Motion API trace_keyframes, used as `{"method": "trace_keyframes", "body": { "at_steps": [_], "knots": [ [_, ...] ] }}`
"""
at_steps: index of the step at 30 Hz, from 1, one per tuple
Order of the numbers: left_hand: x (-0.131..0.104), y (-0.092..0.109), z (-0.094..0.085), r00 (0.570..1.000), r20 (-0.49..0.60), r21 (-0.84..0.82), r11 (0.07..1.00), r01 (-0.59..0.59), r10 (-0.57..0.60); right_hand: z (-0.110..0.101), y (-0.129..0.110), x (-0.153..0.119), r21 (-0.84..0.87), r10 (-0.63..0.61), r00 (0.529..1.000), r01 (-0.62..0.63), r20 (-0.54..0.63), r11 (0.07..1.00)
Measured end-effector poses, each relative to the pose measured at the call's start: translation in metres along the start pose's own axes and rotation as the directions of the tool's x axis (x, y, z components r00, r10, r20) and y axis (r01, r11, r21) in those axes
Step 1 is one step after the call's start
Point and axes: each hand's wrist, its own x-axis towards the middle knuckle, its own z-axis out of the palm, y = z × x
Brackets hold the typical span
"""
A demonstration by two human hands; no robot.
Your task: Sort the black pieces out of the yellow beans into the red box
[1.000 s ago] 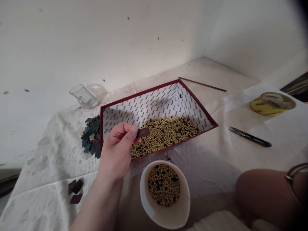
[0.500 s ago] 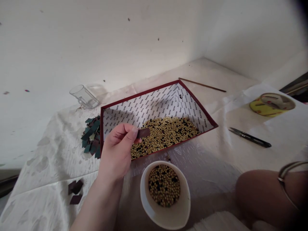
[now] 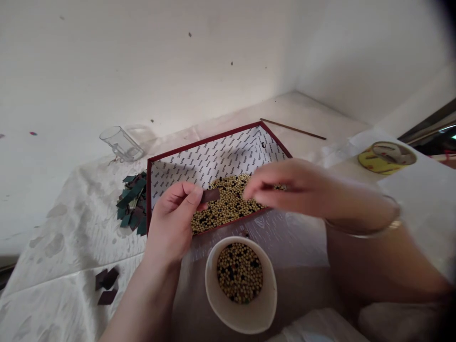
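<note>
My left hand (image 3: 174, 216) pinches a small flat dark brown piece (image 3: 211, 195) between thumb and forefinger, above the near left part of the box. The shallow box has a dark red rim (image 3: 199, 144) and a white printed lining. Small gold and black round beads (image 3: 228, 197) cover its near part. Over the right part of the box is my right hand (image 3: 285, 187), blurred, its thumb and fingers brought together. Whatever lies between those fingertips, if anything, cannot be made out. Below both hands stands a white cup (image 3: 269, 304) with similar beads inside.
Green and brown flat pieces (image 3: 132, 199) lie heaped left of the box. Several brown pieces (image 3: 107, 285) lie nearer. A glass mug (image 3: 123, 144) lies tipped behind the heap. A thin stick (image 3: 292, 128) and a yellow tin (image 3: 381, 164) are on the far right.
My right hand has come in from the lower right and is now over the box, hiding the black snips. My left hand keeps holding the brown piece. The view has shifted slightly.
</note>
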Motion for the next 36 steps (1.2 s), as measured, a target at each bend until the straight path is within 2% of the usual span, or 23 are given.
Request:
{"method": "trace_keyframes", "body": {
  "at_steps": [1, 5, 10, 15, 19, 24, 29, 36],
  "knots": [
    [0.0, 0.0, 0.0, 1.0, -0.002, -0.005, 1.0, 0.004, -0.004, 0.007, 0.002, 0.01, -0.057, 0.076, 0.987, -0.068, 0.145, 0.996],
    [0.0, 0.0, 0.002, 1.0, 0.014, -0.018, 1.0, 0.008, -0.008, 0.031, 0.016, 0.033, -0.094, 0.12, 0.943, -0.096, 0.31, 0.991],
    [-0.002, 0.0, 0.003, 0.999, 0.038, -0.057, 0.998, -0.007, 0.009, 0.038, 0.019, 0.028, -0.284, 0.241, 0.908, -0.145, 0.342, 0.948],
    [-0.003, -0.002, 0.002, 0.999, 0.043, -0.04, 0.999, -0.017, 0.019, 0.042, 0.012, 0.033, -0.522, 0.36, 0.841, -0.112, 0.403, 0.845],
    [-0.003, -0.003, 0.002, 0.999, 0.048, -0.035, 0.999, -0.024, 0.026, 0.05, 0.016, 0.041, -0.548, 0.383, 0.804, -0.087, 0.454, 0.832],
    [-0.003, -0.003, 0.003, 0.999, 0.042, -0.044, 0.999, -0.028, 0.03, 0.055, 0.023, 0.045, -0.481, 0.311, 0.777, -0.011, 0.548, 0.877],
    [-0.003, -0.003, 0.004, 0.999, 0.037, -0.054, 0.998, -0.021, 0.023, 0.053, 0.02, 0.049, -0.464, 0.31, 0.797, -0.042, 0.518, 0.885],
    [0.0, -0.006, 0.002, 0.997, 0.054, -0.022, 0.998, -0.062, 0.063, 0.05, 0.02, 0.052, -0.44, 0.256, 0.904, -0.087, 0.342, 0.894]
  ]
}}
